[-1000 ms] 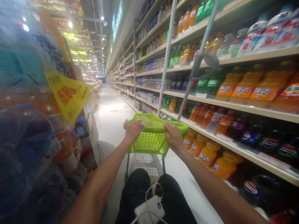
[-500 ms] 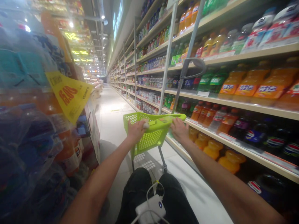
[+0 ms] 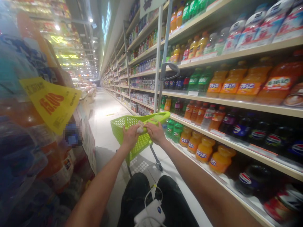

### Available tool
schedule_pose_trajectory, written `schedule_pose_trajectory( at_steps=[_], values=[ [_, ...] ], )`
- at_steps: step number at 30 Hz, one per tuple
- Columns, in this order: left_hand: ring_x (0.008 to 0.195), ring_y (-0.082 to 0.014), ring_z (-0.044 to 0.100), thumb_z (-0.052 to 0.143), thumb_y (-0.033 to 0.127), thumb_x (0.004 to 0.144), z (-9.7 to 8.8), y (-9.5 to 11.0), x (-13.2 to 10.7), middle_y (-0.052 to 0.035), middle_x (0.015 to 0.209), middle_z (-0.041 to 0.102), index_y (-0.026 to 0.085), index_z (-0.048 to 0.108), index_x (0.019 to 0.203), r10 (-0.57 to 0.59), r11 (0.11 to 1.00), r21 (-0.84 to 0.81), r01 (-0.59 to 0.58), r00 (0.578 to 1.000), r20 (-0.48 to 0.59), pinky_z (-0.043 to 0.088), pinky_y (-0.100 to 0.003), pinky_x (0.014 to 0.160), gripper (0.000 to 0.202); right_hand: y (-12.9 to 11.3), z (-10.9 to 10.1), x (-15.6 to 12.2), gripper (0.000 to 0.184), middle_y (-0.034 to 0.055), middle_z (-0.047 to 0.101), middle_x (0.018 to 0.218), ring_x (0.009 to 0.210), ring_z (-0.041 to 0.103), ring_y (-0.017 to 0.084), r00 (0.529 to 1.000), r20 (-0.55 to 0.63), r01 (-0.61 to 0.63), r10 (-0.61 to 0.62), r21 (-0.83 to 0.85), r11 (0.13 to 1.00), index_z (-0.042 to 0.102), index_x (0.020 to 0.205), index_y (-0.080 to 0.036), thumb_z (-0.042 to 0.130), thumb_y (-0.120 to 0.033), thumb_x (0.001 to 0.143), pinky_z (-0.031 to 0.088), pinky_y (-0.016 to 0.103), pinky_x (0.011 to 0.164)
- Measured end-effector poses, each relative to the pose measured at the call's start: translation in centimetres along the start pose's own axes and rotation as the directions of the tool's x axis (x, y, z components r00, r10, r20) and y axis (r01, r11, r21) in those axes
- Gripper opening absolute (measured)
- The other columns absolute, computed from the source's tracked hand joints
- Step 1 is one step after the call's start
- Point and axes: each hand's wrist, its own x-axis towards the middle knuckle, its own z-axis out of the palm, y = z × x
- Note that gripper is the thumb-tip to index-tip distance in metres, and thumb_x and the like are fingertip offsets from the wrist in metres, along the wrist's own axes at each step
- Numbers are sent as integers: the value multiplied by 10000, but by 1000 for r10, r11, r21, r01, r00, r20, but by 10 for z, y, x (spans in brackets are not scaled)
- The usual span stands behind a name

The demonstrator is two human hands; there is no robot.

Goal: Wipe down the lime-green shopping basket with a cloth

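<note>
Left hand (image 3: pixel 130 137) clenched on the near rim of a lime-green plastic mesh shopping trolley (image 3: pixel 136 142), a small pale object (image 3: pixel 140 128) pressed under the palm, kind unclear. Right hand (image 3: pixel 155 133) curled over the same rim just beside it. Trolley stands on pale tile flooring (image 3: pixel 106 126), ahead of black trousers (image 3: pixel 139 195) with a white power bank (image 3: pixel 149 216) at the lap. To the right, pale wooden shelves (image 3: pixel 236 104) carry orange Fanta bottles (image 3: pixel 204 149) and dark Pepsi bottles (image 3: pixel 257 134), globe logos legible. To the left, a yellow price card (image 3: pixel 50 105) shows red figures ending .00 on shrink-wrapped bottle packs (image 3: pixel 26 157).
</note>
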Motion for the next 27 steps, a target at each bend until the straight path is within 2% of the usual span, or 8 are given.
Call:
schedule_pose_trajectory(
  at_steps=[3,5,9,13,18,24,27],
  values=[
    [1145,-180,495,413,218,847,5,-7,0,-48,1233,565,244,468,1187,-80,997,-24,79,997,-12,125,-519,1083,346,3,1,-1,321,33,627,1145,1136,507,194,999,-43,-12,13,21,1000,595,1050,-254,311,-279,903,131,522,1039],
    [1134,-179,506,412,230,849,9,-4,2,-41,1240,560,249,463,1192,-98,994,-37,99,995,14,156,-518,1076,348,7,1,-2,321,34,633,1130,1126,514,190,996,-80,-43,46,34,999,602,1028,-249,309,-274,900,125,510,1044],
    [1158,-174,486,416,225,849,20,18,8,-27,1246,555,266,468,1177,0,998,-56,4,998,65,121,-526,1082,334,20,-8,-11,335,55,637,1116,1136,506,206,980,-125,-150,152,28,988,605,994,-227,289,-281,896,162,516,1022],
    [1173,-172,469,401,217,859,36,37,12,-39,1239,559,265,469,1168,94,995,-52,-91,993,69,60,-530,1089,320,36,-25,-24,345,79,607,1166,1165,478,235,966,-125,-230,225,-27,973,599,997,-207,285,-309,896,197,536,997],
    [1159,-191,484,410,216,855,54,43,16,-43,1242,552,271,471,1158,-43,999,-2,43,996,74,126,-569,1064,313,53,-41,-37,367,105,572,1215,1163,473,256,949,-143,-295,281,-87,951,588,1053,-194,283,-327,897,223,546,979],
    [1158,-182,484,407,207,856,69,70,24,-44,1235,554,275,503,1116,86,996,22,-88,993,87,123,-542,1075,285,56,-48,-40,322,78,626,1126,1165,463,267,967,-139,-237,215,-164,958,613,1012,-206,344,-328,884,207,541,992],
    [1133,-186,504,388,193,857,75,65,26,-39,1209,572,271,513,1097,70,997,37,-74,993,91,119,-557,1069,281,60,-53,-43,292,74,634,1104,1156,468,273,964,-122,-259,238,-200,945,616,1010,-214,375,-298,869,212,557,989]
  ],
)
